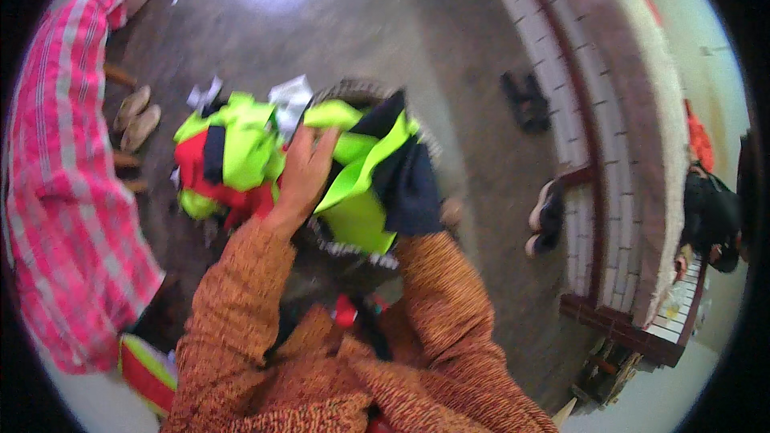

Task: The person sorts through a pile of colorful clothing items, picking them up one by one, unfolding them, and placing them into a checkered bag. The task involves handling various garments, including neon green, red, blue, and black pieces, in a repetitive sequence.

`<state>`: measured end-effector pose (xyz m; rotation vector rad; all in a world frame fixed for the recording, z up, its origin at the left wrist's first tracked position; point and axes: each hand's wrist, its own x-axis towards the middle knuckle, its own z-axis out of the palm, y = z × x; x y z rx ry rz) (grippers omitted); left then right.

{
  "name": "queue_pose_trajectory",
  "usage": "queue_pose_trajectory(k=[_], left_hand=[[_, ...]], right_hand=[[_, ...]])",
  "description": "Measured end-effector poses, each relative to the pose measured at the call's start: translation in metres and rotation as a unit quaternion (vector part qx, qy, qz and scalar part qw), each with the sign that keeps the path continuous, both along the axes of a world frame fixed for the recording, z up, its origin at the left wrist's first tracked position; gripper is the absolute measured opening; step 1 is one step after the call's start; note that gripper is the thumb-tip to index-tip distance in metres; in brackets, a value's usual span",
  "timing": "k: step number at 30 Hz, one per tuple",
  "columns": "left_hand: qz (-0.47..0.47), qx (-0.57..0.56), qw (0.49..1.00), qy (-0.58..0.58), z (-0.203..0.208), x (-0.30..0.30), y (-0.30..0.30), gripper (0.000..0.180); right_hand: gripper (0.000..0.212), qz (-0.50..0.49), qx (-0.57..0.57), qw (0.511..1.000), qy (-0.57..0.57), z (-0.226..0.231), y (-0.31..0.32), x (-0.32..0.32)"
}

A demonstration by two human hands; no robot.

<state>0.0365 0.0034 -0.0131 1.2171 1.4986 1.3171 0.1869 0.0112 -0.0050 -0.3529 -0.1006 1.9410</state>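
Note:
Neon yellow and black cloth (pixel 357 180) is bunched in front of me over a dark, round, woven-looking basket (pixel 353 90). My left hand (pixel 306 168) is closed on the cloth's left edge, its fingers pointing away from me. At the right, a dark navy part of the cloth (pixel 407 184) covers my right hand, so only the orange-brown sleeve (pixel 445 273) shows below it. Left of the basket lies a heap of neon yellow and red clothes (pixel 241 148), close beside my left wrist.
White crumpled scraps (pixel 290 96) lie behind the heap. A pink checked cloth (pixel 68 184) drapes something at the left, near beige shoes (pixel 138 124). Dark shoes (pixel 525 100) and sneakers (pixel 545 216) stand by a white-tiled ledge (pixel 589 112). A person in black (pixel 710 208) is at the far right.

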Motion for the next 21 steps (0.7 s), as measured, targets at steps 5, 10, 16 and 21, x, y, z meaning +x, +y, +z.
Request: queue_pose_trajectory(k=[5, 10, 16, 21], left_hand=[[0.069, 0.157, 0.966, 0.195, 0.016, 0.005, 0.0, 0.038], [-0.113, 0.038, 0.993, 0.02, 0.021, 0.0, -0.006, 0.023], [-0.209, -0.153, 0.936, -0.24, -0.006, 0.002, -0.012, 0.043], [-0.229, -0.128, 0.963, -0.061, 0.027, 0.01, -0.016, 0.08]], right_hand=[[0.038, -0.1, 0.231, 0.848, -0.467, 0.012, -0.009, 0.016], [0.052, -0.098, 0.245, 0.874, -0.408, 0.025, -0.007, 0.009], [0.035, -0.043, 0.012, 0.973, -0.227, -0.012, -0.017, 0.011], [0.042, -0.064, 0.092, 0.887, -0.447, -0.016, -0.018, 0.001]])
